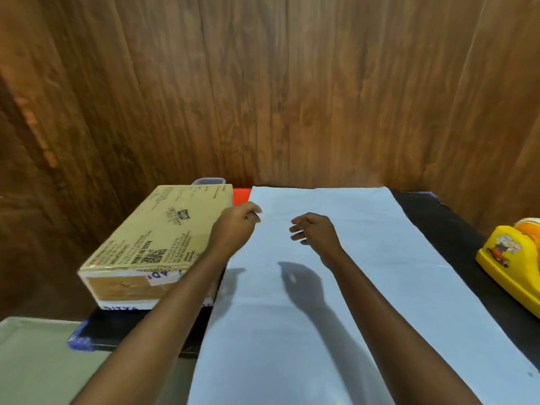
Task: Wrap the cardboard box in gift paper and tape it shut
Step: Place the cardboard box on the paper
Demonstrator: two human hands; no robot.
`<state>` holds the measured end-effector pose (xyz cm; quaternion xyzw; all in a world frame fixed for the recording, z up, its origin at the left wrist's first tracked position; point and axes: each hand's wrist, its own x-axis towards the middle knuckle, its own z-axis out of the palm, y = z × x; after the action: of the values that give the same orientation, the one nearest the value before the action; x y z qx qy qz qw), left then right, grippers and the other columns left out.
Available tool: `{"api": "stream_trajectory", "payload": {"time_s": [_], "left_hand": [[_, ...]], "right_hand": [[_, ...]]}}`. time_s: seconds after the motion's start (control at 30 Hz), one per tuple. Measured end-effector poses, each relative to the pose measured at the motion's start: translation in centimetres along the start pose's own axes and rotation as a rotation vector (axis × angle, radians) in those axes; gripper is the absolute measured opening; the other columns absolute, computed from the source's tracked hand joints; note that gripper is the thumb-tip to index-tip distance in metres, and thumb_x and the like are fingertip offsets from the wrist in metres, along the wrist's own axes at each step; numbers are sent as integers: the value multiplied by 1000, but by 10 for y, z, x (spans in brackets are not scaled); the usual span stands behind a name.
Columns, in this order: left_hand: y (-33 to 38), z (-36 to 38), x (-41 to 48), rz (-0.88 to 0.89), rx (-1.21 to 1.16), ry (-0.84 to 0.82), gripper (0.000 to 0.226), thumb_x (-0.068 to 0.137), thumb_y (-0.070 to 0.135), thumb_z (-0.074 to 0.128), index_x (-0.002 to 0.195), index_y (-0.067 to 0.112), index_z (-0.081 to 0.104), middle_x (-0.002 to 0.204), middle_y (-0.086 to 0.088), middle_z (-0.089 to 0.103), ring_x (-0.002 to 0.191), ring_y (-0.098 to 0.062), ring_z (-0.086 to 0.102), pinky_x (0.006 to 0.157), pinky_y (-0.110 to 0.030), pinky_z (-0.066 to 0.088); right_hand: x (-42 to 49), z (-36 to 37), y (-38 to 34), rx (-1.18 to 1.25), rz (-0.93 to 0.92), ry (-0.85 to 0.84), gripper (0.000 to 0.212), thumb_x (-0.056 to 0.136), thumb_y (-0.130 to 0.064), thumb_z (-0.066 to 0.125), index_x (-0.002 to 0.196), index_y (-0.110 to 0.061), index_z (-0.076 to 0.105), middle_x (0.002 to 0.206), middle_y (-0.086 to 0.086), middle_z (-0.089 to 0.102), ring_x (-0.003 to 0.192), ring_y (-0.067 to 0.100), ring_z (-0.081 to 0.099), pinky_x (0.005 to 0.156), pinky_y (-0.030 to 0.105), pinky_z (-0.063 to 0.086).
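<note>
A long sheet of pale blue gift paper (336, 287) lies flat down the middle of the dark table. A flat cardboard box (157, 238) with printed text and taped ends sits to its left, touching the paper's left edge. My left hand (236, 226) hovers over the box's right edge and the paper's far left side, fingers loosely curled and holding nothing. My right hand (315, 232) floats above the paper's far half with relaxed, slightly curled fingers, casting a shadow on the sheet. A yellow tape dispenser (514, 258) stands at the right edge.
A wooden wall (263, 83) rises right behind the table. A grey-green tray (35, 361) lies at the near left, below the box. A small bluish container rim (209, 180) peeks out behind the box. Bare black table (444, 217) shows right of the paper.
</note>
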<state>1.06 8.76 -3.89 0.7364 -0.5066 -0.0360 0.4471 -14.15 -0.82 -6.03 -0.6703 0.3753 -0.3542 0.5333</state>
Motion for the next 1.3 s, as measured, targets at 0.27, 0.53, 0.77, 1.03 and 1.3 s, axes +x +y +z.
{"api": "stream_trajectory", "payload": {"time_s": [0.27, 0.53, 0.77, 1.03, 1.3], "left_hand": [[-101, -158, 0, -587, 631, 98, 57, 90, 42, 54, 134, 8, 42, 138, -15, 41, 127, -35, 35, 98, -43, 37], [-106, -172, 2, -635, 355, -8, 53, 81, 50, 64, 112, 8, 52, 96, -5, 58, 84, -22, 55, 65, -32, 41], [-28, -163, 42, -331, 484, -4, 55, 79, 54, 64, 117, 15, 51, 107, -5, 59, 87, -21, 52, 70, -32, 42], [7, -38, 73, -58, 271, -391, 59, 79, 49, 67, 124, 14, 51, 118, -3, 62, 97, -19, 57, 84, -31, 46], [-15, 20, 73, 32, 413, -369, 68, 86, 45, 61, 139, 8, 40, 141, -12, 45, 125, -27, 45, 99, -35, 39]], "right_hand": [[-5, 128, -29, 79, 262, -366, 29, 96, -26, 51, 115, -6, 56, 107, 7, 62, 101, 24, 58, 90, 36, 49], [-16, 161, -40, 195, 356, -351, 31, 98, -26, 45, 123, -9, 53, 110, 11, 67, 99, 31, 63, 88, 39, 48], [-23, 101, -74, 295, 234, -127, 23, 94, -20, 49, 114, -9, 50, 92, 6, 61, 71, 18, 55, 66, 32, 42], [-54, 2, -35, 262, 368, 191, 20, 88, -3, 47, 69, -7, 42, 66, 8, 35, 60, 22, 34, 64, 36, 34], [-55, -37, -7, 233, 422, 217, 12, 92, -16, 53, 102, -9, 54, 81, -1, 48, 82, 21, 48, 79, 38, 40]]}}
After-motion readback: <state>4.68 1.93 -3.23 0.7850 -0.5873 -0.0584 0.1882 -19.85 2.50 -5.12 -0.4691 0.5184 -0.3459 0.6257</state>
